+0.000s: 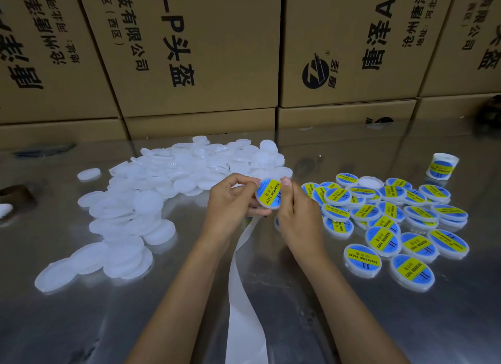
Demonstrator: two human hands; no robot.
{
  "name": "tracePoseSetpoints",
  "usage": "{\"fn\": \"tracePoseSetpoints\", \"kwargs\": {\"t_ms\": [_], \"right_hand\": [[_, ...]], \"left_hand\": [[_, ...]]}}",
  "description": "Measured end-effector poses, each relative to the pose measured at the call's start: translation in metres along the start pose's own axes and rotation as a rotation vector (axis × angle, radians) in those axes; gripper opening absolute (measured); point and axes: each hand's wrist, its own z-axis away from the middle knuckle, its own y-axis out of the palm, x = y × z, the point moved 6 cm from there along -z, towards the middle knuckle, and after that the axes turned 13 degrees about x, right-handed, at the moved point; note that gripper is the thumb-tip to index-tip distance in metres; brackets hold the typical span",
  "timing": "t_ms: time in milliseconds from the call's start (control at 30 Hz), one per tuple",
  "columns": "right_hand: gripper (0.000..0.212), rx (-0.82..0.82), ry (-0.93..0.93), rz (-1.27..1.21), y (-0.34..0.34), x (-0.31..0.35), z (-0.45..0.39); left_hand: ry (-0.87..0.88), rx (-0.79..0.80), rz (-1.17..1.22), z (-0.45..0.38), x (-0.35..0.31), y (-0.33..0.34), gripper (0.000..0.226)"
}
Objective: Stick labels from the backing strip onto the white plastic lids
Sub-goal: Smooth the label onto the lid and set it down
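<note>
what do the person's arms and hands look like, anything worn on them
Both forearms are bare right down to the bottom edge of the picture, with no sleeves in view. The left hand and the right hand wear no gloves, and no rings, watch or bracelets show on the fingers or wrists. The right thumbnail is short and looks unpainted.
</note>
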Motion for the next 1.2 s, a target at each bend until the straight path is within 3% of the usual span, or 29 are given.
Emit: {"fn": "tracePoseSetpoints", "kwargs": {"t_ms": [67, 233, 367, 500, 600, 733, 900, 1067, 1200], "right_hand": [[0.042, -0.023, -0.006, -0.041, -0.002, -0.001, 0.0], [0.041, -0.004, -0.01, -0.157, -0.002, -0.001, -0.001], [0.044, 0.082, 0.009, -0.231, 0.004, -0.004, -0.002], [0.062, 0.18, 0.015, -0.015, 0.014, -0.003, 0.002], [0.06, 0.156, 0.015, 0.095, 0.014, -0.006, 0.002], [0.047, 0.114, -0.027, 0.16, 0.015, -0.005, 0.002], [0.042, -0.014, -0.01, 0.17, 0.006, -0.003, 0.001], [0.051, 0.002, 0.06, -0.056, 0.004, -0.01, -0.001], [0.054, 0.073, 0.06, -0.198, 0.01, -0.009, -0.002]], "left_hand": [[-0.017, 0.064, 0.035, -0.001, 0.001, 0.005, 0.009], [-0.044, 0.216, 0.082, 0.0, -0.001, 0.01, 0.041], [0.002, 0.113, 0.071, 0.002, -0.005, 0.006, 0.031], [0.002, -0.014, 0.06, 0.002, -0.004, -0.001, 0.02], [0.021, -0.067, 0.069, 0.002, -0.004, -0.004, 0.012], [0.036, -0.058, 0.049, 0.001, -0.005, -0.004, 0.005], [0.015, 0.067, 0.024, -0.001, -0.003, 0.006, 0.015], [-0.02, 0.253, 0.042, 0.0, -0.002, 0.017, 0.044], [-0.026, 0.123, 0.066, 0.004, -0.005, 0.01, 0.037]]}}
